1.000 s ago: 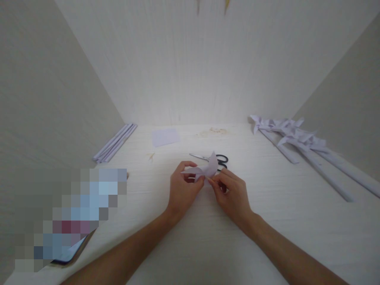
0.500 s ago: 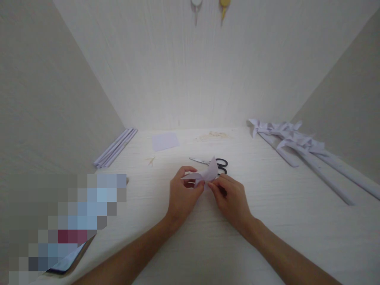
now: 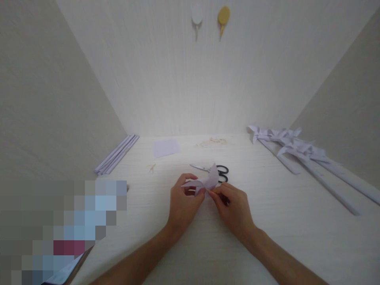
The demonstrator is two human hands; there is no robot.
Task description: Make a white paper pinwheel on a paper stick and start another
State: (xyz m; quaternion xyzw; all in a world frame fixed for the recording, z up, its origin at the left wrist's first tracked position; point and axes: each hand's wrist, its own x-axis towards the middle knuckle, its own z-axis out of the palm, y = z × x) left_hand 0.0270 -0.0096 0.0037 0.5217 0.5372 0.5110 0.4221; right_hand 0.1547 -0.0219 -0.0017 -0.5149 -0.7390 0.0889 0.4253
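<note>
A small folded piece of pale lilac paper [image 3: 208, 180] is held just above the white table [image 3: 297, 237], in the middle of the view. My left hand [image 3: 184, 202] pinches its left side, thumb on top. My right hand [image 3: 233, 206] pinches its lower right edge with thumb and forefinger. One flap of the paper curls upward. Black-handled scissors [image 3: 219, 171] lie flat on the table right behind the paper, partly hidden by it.
A flat lilac paper square [image 3: 165, 147] lies farther back. Rolled paper sticks [image 3: 117, 153] rest along the left wall. Several paper pinwheels on sticks [image 3: 299, 152] lie at the right. Two hooks [image 3: 208, 18] hang on the back wall. A blurred object [image 3: 59, 225] sits front left.
The view has tilted up, so the wall hooks now show fully. Both hands keep hold of the paper with only slight finger shifts.
</note>
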